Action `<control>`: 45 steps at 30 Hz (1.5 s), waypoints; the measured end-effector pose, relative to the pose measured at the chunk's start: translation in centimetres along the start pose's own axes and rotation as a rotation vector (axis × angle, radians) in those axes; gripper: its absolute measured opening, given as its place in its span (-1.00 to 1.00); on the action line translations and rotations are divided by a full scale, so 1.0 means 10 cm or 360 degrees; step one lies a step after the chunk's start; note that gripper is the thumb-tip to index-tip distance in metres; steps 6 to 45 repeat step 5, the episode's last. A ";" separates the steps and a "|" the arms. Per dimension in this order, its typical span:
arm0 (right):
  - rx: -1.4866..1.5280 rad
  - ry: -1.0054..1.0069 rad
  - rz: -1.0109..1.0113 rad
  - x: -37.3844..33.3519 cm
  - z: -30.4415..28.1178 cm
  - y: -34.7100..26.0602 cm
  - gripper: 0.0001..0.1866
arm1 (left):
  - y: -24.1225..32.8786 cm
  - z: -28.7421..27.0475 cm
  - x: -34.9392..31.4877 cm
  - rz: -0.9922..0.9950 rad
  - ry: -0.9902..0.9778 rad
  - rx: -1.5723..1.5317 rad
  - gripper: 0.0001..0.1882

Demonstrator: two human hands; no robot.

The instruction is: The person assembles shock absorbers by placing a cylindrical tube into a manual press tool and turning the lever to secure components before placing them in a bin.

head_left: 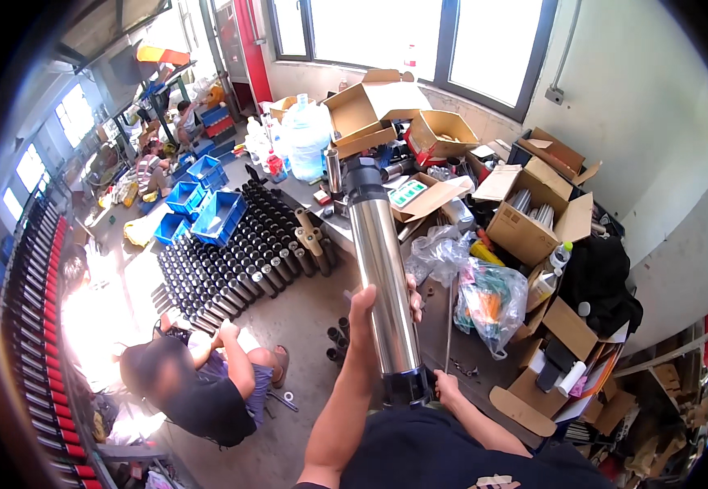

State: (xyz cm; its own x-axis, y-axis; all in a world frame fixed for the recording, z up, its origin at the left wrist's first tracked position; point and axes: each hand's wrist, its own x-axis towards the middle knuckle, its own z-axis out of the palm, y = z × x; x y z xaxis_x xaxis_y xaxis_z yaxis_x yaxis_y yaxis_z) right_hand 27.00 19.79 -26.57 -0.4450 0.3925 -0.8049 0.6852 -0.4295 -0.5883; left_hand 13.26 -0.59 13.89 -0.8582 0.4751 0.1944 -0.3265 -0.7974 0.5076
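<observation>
A long, shiny metal cylinder (382, 277) stands tilted in front of me, its top leaning away and slightly left. It has a black upper end cap (363, 181) and a black lower collar (407, 386) close to my body. My left hand (360, 319) is wrapped round the cylinder's middle, thumb on the left side and fingertips showing on the right. Beside the lower collar, my right hand (447, 386) is closed at the bottom of a thin metal rod (450, 326). The collar and my own grip partly hide what its fingers hold.
A person (199, 383) crouches at left beside rows of upright black-topped cylinders (232, 253). Blue crates (219, 218) sit on those rows. At right are open cardboard boxes (525, 236) and plastic bags (492, 301). A rack of red-ended tubes (54, 359) lines the far left.
</observation>
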 end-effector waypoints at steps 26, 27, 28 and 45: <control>0.0308 -0.0609 0.0401 0.70 -0.05 0.46 -0.66 | 0.02 -0.03 -0.03 -0.0054 0.0026 0.0049 -0.27; 0.0308 -0.0609 0.0401 0.70 -0.05 0.46 -0.66 | 0.02 -0.03 -0.03 -0.0054 0.0026 0.0049 -0.27; 0.0308 -0.0609 0.0401 0.70 -0.05 0.46 -0.66 | 0.02 -0.03 -0.03 -0.0054 0.0026 0.0049 -0.27; 0.0308 -0.0609 0.0401 0.70 -0.05 0.46 -0.66 | 0.02 -0.03 -0.03 -0.0054 0.0026 0.0049 -0.27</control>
